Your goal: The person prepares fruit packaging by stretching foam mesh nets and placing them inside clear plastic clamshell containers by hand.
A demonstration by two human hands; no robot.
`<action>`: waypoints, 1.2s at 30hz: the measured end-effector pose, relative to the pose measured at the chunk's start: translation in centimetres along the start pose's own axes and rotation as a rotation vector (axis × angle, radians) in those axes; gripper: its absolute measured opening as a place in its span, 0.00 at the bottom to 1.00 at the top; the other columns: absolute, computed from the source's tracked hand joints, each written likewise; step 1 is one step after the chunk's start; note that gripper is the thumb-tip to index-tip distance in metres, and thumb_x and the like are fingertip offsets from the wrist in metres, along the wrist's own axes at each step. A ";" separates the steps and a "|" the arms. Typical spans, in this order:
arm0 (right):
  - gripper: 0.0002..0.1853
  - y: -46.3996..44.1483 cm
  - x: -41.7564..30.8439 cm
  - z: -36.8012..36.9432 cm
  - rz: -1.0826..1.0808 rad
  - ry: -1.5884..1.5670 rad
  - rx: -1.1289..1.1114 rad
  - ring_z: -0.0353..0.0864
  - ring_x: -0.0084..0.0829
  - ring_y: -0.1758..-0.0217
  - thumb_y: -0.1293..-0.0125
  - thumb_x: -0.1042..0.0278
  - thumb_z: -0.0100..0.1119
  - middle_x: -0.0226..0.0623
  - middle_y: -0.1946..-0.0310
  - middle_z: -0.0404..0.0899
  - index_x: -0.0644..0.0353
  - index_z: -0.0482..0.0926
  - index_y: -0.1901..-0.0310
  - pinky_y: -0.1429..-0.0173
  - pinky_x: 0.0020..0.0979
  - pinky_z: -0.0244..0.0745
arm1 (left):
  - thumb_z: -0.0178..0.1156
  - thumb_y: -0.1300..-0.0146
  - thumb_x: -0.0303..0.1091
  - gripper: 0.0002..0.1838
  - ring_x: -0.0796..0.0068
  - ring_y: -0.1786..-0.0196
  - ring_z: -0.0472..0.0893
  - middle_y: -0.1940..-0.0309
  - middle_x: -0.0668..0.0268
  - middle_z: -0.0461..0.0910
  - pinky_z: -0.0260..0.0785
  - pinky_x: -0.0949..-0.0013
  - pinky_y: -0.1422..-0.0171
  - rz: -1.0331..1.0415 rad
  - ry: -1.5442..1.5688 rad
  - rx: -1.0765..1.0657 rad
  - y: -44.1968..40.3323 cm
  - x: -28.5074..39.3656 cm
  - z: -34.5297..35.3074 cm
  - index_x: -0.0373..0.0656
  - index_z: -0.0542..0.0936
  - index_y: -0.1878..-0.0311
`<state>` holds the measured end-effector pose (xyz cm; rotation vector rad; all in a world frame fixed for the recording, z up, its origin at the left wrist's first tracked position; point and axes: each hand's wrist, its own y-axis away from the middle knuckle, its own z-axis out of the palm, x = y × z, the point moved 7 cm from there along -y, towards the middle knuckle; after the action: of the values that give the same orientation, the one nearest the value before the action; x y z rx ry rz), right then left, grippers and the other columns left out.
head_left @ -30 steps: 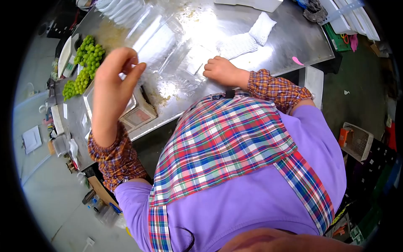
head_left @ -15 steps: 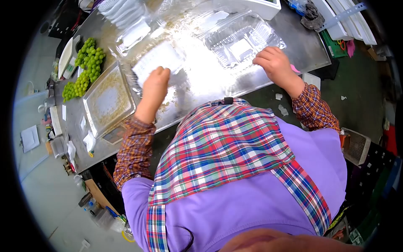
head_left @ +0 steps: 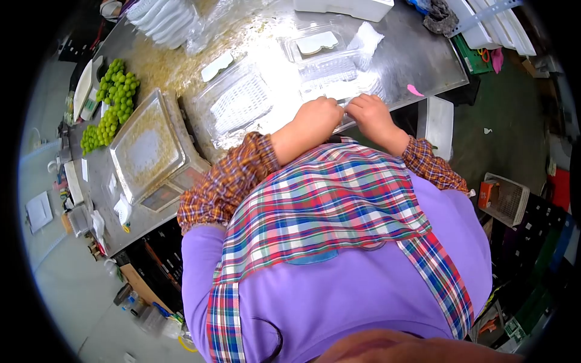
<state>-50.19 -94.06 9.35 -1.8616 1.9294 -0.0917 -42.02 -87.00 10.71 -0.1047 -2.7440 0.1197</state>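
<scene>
My left hand (head_left: 317,117) and my right hand (head_left: 371,119) are side by side at the table's front edge, fingers pinched together. Something pale shows between their fingertips, too small to make out. Just beyond them lies an open clear plastic clamshell box (head_left: 295,49) with a white foam net (head_left: 330,70) inside. Another white foam net (head_left: 367,41) stands up at the box's right side. To the left, a second clear box (head_left: 204,100) holds a white foam net (head_left: 242,101) lying flat.
Green grapes (head_left: 119,91) lie at the left beside a scale (head_left: 91,100) and a stained metal tray (head_left: 149,142). Stacked white foam nets (head_left: 160,21) sit at the back left, a white foam box (head_left: 345,6) at the back. A pink scrap (head_left: 415,90) lies right on the metal table (head_left: 433,60).
My left hand has moved right, away from the left box, to beside my right hand, which shifted left and nearer. White foam nets now lie in and beside the right box.
</scene>
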 end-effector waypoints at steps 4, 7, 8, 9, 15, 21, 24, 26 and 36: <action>0.12 0.3 0.5 0.1 0.085 -0.088 0.060 0.76 0.35 0.58 0.51 0.75 0.63 0.31 0.64 0.77 0.56 0.79 0.62 0.55 0.36 0.67 | 0.61 0.51 0.25 0.03 0.55 0.61 0.80 0.69 0.56 0.79 0.75 0.59 0.57 0.001 0.000 -0.046 -0.8 -0.7 1.9 0.38 0.80 0.71; 0.18 0.9 -1.0 -2.0 0.001 -0.121 0.244 0.75 0.37 0.57 0.53 0.76 0.66 0.32 0.61 0.77 0.56 0.79 0.58 0.51 0.38 0.67 | 0.60 0.51 0.24 0.03 0.54 0.62 0.81 0.70 0.55 0.80 0.75 0.59 0.58 0.011 -0.006 -0.035 -0.9 -0.9 1.3 0.39 0.82 0.72; 0.18 1.3 -1.2 -2.5 -0.032 -0.131 0.296 0.75 0.38 0.57 0.53 0.77 0.66 0.32 0.61 0.77 0.56 0.79 0.57 0.50 0.39 0.66 | 0.60 0.51 0.25 0.03 0.54 0.63 0.81 0.70 0.55 0.80 0.75 0.59 0.59 0.004 -0.009 -0.045 -1.0 -1.0 1.1 0.40 0.82 0.72; 0.17 1.7 -1.7 -2.8 -0.098 -0.128 0.313 0.75 0.38 0.57 0.53 0.77 0.66 0.32 0.61 0.76 0.57 0.79 0.58 0.50 0.38 0.66 | 0.60 0.51 0.25 0.04 0.54 0.63 0.81 0.71 0.56 0.80 0.75 0.58 0.59 -0.001 -0.014 -0.050 -1.2 -1.1 0.7 0.41 0.82 0.71; 0.16 1.3 -2.2 -2.4 -0.064 -0.087 0.313 0.75 0.36 0.56 0.51 0.80 0.62 0.32 0.59 0.77 0.58 0.80 0.57 0.49 0.37 0.66 | 0.61 0.49 0.28 0.04 0.54 0.66 0.81 0.72 0.58 0.82 0.73 0.56 0.62 -0.114 0.053 -0.113 -2.0 -2.7 -0.3 0.44 0.84 0.70; 0.16 0.4 -2.9 -2.8 0.076 0.006 0.303 0.74 0.32 0.55 0.50 0.79 0.60 0.30 0.59 0.76 0.56 0.80 0.57 0.50 0.36 0.62 | 0.58 0.47 0.25 0.05 0.54 0.63 0.80 0.71 0.59 0.81 0.72 0.56 0.61 -0.090 0.015 0.022 -2.1 -3.1 -1.3 0.44 0.82 0.69; 0.13 -0.2 -2.7 -2.9 0.141 0.112 0.286 0.73 0.31 0.56 0.50 0.77 0.60 0.28 0.62 0.75 0.54 0.80 0.60 0.52 0.35 0.60 | 0.56 0.46 0.23 0.06 0.54 0.62 0.78 0.70 0.60 0.80 0.71 0.57 0.59 -0.039 -0.019 0.153 -1.8 -2.7 -1.3 0.44 0.80 0.68; 0.11 -0.9 -2.6 -3.2 0.136 0.169 0.295 0.72 0.31 0.56 0.49 0.76 0.59 0.27 0.63 0.75 0.53 0.80 0.62 0.53 0.35 0.59 | 0.54 0.46 0.22 0.07 0.54 0.61 0.77 0.70 0.60 0.79 0.71 0.58 0.58 -0.048 0.041 0.211 -1.4 -2.4 -1.4 0.45 0.79 0.68; 0.07 0.0 -3.3 -2.6 0.073 0.138 0.233 0.73 0.31 0.57 0.48 0.73 0.57 0.27 0.66 0.76 0.54 0.78 0.66 0.51 0.36 0.61 | 0.52 0.37 0.29 0.06 0.54 0.68 0.79 0.71 0.58 0.79 0.71 0.58 0.64 -0.169 0.163 0.719 1.4 -6.8 -10.3 0.42 0.79 0.67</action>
<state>-51.22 -91.55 12.58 -1.6690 1.9800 -0.4141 -31.74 -85.46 17.46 0.2988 -2.3714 0.9783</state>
